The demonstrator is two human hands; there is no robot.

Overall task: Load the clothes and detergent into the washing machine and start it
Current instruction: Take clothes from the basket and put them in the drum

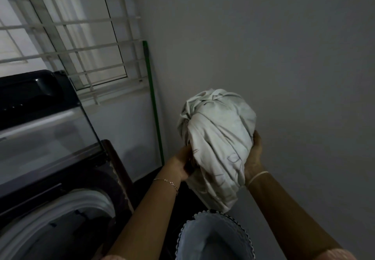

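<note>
I hold a bunched white cloth (217, 138) up in front of the wall, well to the right of the machine. My left hand (183, 162) grips its lower left side and my right hand (254, 154) cups its right side. The top-loading washing machine (50, 178) stands at the lower left. Its lid (46, 132) is raised and the drum opening with its pale rim (60, 211) shows below. No detergent is in view.
A light blue laundry basket (215, 237) with a scalloped rim sits below the cloth at the bottom centre. A green pole (154, 105) leans in the corner. A barred window (67, 36) fills the upper left. A dark wooden frame (119, 170) stands beside the machine.
</note>
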